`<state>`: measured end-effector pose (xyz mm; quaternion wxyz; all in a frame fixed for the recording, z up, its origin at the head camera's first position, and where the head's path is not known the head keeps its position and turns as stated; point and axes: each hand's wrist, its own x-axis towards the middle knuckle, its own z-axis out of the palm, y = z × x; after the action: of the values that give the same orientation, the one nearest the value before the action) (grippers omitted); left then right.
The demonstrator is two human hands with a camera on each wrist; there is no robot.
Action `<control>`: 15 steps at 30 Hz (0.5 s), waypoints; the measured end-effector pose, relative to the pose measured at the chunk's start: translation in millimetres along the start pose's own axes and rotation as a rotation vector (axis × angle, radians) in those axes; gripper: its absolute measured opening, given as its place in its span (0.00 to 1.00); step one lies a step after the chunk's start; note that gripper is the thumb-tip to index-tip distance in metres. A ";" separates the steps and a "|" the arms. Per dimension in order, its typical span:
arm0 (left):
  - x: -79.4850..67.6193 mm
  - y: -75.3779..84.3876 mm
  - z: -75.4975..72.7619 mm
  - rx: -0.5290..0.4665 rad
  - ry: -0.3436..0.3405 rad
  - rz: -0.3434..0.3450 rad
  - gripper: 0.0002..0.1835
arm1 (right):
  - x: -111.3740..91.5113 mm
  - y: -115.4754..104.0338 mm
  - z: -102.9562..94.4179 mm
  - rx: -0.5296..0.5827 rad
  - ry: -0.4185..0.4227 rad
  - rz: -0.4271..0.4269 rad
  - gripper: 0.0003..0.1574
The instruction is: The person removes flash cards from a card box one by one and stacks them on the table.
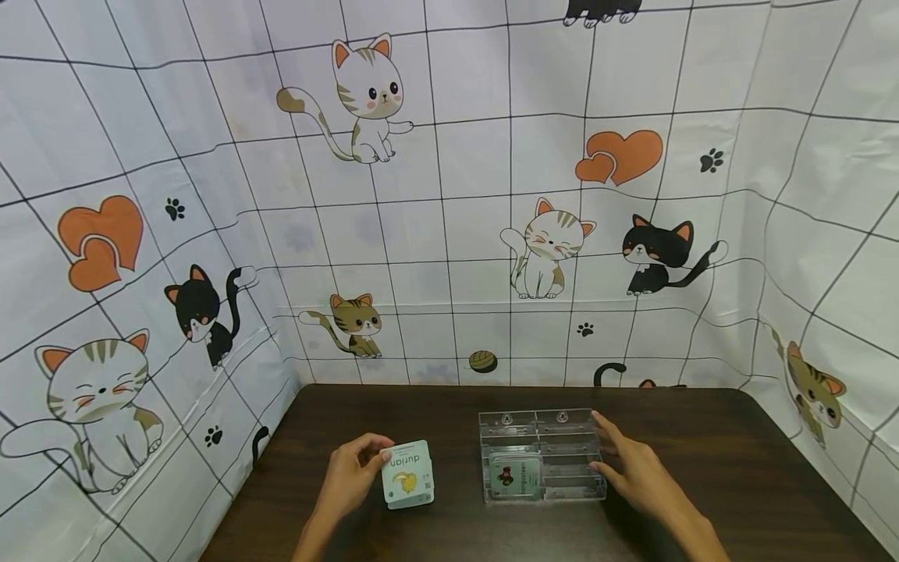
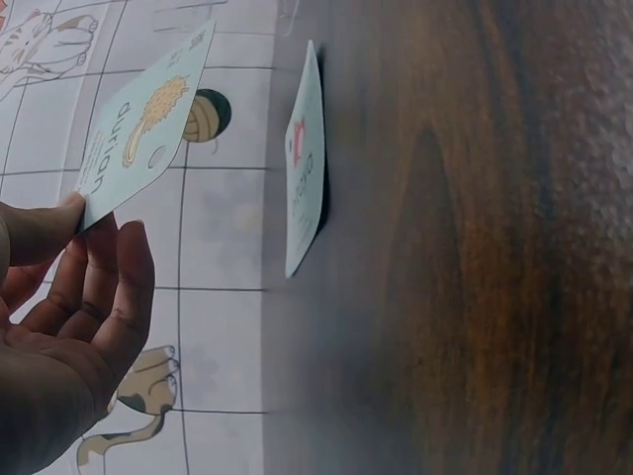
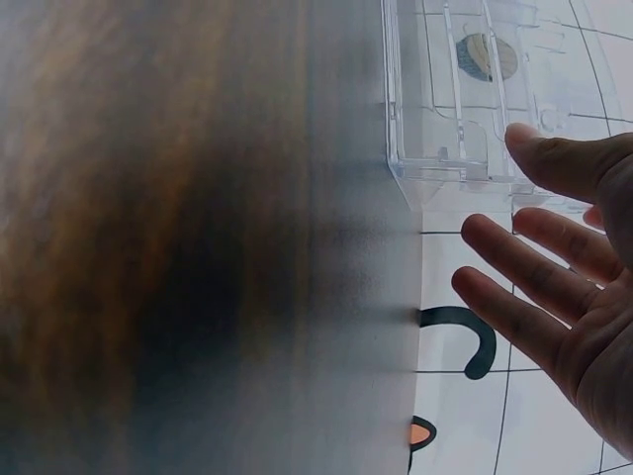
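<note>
Left hand: My left hand (image 1: 354, 472) grasps the durian card (image 1: 407, 472) by one corner, pinched between thumb and fingers.
Durian card: It is on the left of the scene, raised off the dark table (image 1: 449, 538), its printed face showing a yellow fruit.
Lower card: Another card (image 2: 306, 168) lies flat on the table beneath it; the left wrist view meets it too edge-on for me to read its name with confidence.
Clear box: The divided plastic box (image 1: 572, 468) stands to the right of these cards, near my right hand.
Mangosteen card: This card (image 1: 516, 476) sits in the near left compartment of the box, its picture facing up.
Right hand: My right hand (image 1: 639, 472) is at the right side of the box, fingers extended and parted, grasping nothing.
Step in hand: I judge this to be the stage between picking up and placing, with the durian card in my grip but well apart from the box.
Next move: In my judgement it calls for carrying the durian card rightward, turning it to fit, and lowering it into a compartment, perhaps the near right one, while my right hand steadies the box against sliding.
</note>
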<state>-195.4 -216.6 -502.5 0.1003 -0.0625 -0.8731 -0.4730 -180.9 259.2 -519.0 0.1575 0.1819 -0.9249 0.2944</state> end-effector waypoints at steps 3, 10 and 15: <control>0.0 -2.6 1.3 0.002 -0.008 -0.006 0.05 | -0.3 -0.2 0.1 0.000 0.000 -0.002 0.55; 1.1 -6.7 5.2 -0.001 -0.018 -0.025 0.05 | -0.7 -0.5 -0.5 0.004 -0.010 0.017 0.55; 0.9 -10.7 7.8 0.015 -0.029 -0.040 0.05 | -0.5 -0.9 -1.3 0.008 -0.017 0.020 0.55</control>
<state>-199.4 -215.9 -515.2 0.0785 -0.0510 -0.8791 -0.4673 -179.9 259.5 -517.8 0.1460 0.1757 -0.9268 0.2982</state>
